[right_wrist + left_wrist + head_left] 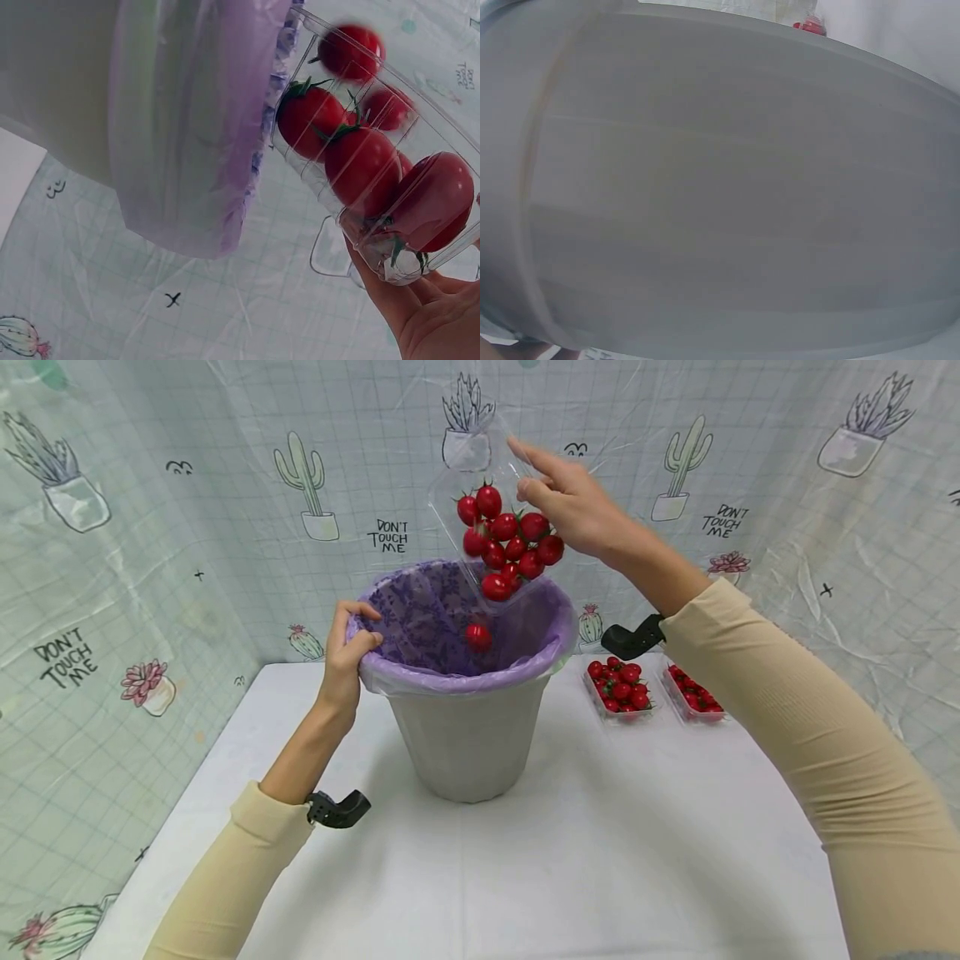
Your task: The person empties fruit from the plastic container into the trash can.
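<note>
"What hangs at the back?"

"A sheet printed with cacti and "DON'T TOUCH ME", behind the bin. Under the bin is the white tabletop."

"And the bin itself?"

"Pale and upright, with a purple bag lining it and folded over its rim."

"Anything smaller near it?"

"A clear box, steeply tilted over the bin's mouth. Two packs sit right of the bin, a little farther back."

"What are the hands doing?"

"The right hand grips the box above the bin. The left hand grips the bin's left rim, over the bag."

"Where are the tomatoes?"

"Many in the box above the bin, more in the packs, and a lone tomato in the bin's mouth, below the box."
</note>
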Demonstrator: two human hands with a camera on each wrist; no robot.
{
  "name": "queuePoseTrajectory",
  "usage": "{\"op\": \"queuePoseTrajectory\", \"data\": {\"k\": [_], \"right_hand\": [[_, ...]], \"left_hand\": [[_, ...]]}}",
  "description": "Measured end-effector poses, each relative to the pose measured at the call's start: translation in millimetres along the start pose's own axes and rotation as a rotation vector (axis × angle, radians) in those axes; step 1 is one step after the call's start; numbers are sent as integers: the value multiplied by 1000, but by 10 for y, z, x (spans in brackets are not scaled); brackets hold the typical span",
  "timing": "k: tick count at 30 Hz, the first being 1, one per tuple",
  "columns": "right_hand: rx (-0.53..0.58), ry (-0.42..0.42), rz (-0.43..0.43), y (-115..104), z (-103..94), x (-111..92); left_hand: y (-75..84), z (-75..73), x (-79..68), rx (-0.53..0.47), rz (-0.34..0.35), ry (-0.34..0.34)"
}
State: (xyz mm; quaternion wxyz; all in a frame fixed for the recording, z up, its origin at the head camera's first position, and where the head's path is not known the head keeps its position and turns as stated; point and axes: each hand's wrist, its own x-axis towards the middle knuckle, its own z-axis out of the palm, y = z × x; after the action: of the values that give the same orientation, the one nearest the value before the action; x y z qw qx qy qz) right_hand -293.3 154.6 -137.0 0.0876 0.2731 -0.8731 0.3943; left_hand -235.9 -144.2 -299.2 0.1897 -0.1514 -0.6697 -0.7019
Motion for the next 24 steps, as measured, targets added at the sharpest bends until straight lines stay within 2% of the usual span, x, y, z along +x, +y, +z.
{"op": "queuePoseTrajectory", "data": {"k": [10,24], "right_hand": [[-15,0,11,35,-35,-30],[3,5,-48,29,-51,-39]], "left_hand": [[22,29,-24,6,-1,10],[42,67,-45,5,0,15]]}}
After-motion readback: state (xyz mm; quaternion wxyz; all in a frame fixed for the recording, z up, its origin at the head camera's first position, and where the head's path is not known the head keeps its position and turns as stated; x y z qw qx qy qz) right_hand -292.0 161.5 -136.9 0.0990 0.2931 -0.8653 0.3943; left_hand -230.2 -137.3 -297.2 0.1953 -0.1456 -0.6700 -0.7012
